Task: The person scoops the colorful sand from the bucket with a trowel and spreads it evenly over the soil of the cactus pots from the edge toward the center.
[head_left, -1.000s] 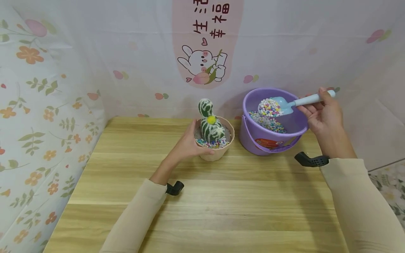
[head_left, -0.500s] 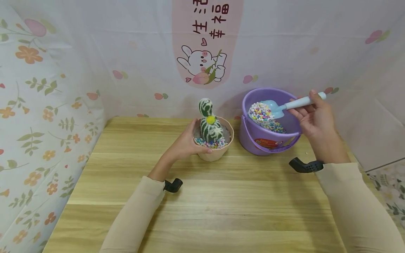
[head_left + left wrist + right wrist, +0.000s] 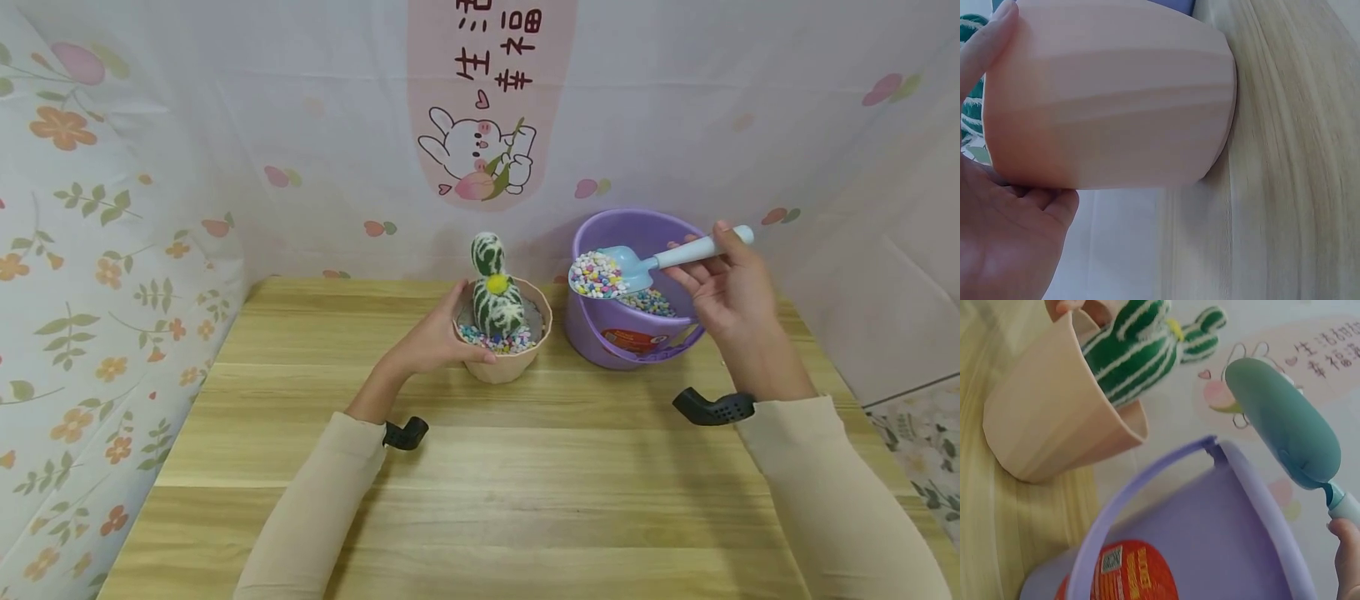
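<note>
A pale pink pot stands on the wooden table and holds a green-and-white plush cactus over coloured pebbles. My left hand grips the pot's left side. My right hand holds the handle of a light blue scoop. The scoop is heaped with coloured pebbles and hovers over the left rim of a purple bucket, between bucket and pot.
The bucket holds more coloured pebbles and has a red label. A floral cloth walls the table on the left and a printed cloth with a rabbit hangs behind. The wooden table stretches toward me.
My right hand has carried the loaded scoop leftward from the middle of the bucket to its left rim, nearer the pot. The left hand stays on the pot.
</note>
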A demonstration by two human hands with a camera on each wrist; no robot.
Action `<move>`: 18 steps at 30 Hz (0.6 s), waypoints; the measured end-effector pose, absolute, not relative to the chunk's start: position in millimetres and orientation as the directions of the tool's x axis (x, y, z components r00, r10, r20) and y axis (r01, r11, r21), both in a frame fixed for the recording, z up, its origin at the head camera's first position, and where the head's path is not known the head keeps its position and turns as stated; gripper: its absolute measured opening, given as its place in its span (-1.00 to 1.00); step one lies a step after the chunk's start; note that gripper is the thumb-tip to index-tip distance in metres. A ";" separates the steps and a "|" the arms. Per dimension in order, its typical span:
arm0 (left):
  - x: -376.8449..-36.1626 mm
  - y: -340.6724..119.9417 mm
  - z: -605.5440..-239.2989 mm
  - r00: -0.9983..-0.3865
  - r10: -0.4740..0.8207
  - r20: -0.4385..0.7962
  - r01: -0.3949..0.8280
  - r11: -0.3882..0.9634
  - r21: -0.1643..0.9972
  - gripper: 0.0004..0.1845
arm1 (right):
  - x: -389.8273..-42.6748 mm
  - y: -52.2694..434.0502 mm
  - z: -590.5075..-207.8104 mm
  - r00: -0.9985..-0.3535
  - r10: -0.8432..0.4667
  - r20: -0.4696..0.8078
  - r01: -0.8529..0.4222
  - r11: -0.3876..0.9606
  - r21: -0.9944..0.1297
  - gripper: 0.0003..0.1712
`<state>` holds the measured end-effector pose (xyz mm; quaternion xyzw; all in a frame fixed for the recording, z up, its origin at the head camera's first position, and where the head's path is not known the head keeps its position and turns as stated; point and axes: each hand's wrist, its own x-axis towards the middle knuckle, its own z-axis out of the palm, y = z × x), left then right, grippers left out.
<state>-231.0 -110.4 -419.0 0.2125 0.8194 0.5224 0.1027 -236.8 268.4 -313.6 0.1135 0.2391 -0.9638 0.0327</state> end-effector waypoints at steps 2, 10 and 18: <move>-231.9 -111.3 -418.4 -0.884 0.465 0.052 0.240 0.356 0.903 0.41 | -235.0 265.6 -313.0 -0.971 -0.006 -0.238 0.115 -0.887 -0.446 -0.56; -237.4 -114.6 -416.3 -0.863 0.504 0.034 0.242 0.354 0.903 0.36 | -225.3 255.0 -313.8 -0.969 -0.004 -0.247 0.112 -0.897 -0.428 -0.50; -240.7 -121.8 -417.3 -0.843 0.538 0.002 0.215 0.334 0.918 0.35 | -207.6 239.6 -317.2 -0.973 0.049 -0.226 0.061 -0.889 -0.453 -0.46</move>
